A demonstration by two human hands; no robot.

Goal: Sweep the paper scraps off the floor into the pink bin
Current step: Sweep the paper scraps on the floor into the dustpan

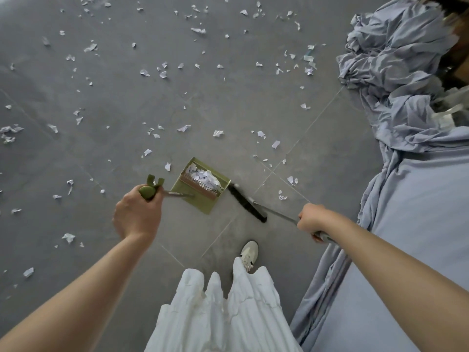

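White paper scraps scattered over grey floor, upper and left frame. Green dustpan at centre, heaped scraps inside. Black broom head just right, possibly touching.

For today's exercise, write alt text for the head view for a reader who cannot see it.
Seen from above, a person's left hand grips a green dustpan holding paper scraps, while the right hand holds a black broom beside it; more scraps litter the grey floor.

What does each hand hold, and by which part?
Left hand grips the green dustpan by its long handle's top; right hand grips the black-bristled broom by its metal shaft.
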